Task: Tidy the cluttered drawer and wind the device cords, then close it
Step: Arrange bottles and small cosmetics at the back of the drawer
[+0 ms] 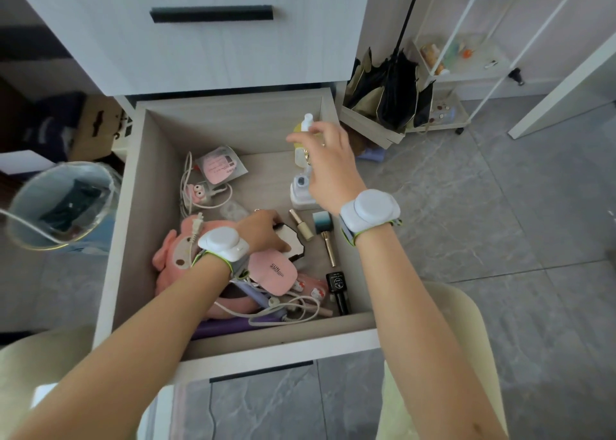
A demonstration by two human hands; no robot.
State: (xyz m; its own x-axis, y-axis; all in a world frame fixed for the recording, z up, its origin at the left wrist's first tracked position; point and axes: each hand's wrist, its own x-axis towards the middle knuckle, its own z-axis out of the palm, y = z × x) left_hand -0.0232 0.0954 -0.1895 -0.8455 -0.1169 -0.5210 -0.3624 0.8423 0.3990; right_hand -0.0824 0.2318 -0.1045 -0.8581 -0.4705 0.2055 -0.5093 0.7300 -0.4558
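Note:
The open drawer holds a jumble of small things. My left hand grips a black-edged compact mirror lying beside a pink SUN nail lamp. My right hand hovers near the back right corner with its fingers spread, just above a yellow-and-white bottle that it partly hides; whether it touches the bottle I cannot tell. White cords tangle at the front over a pink plush warmer. Another cord with a pink plug lies at the left.
A white device, a gold tube, a teal cube, a gold pen and black bottles lie on the right. A bin stands left; a folded umbrella and white rack stand right.

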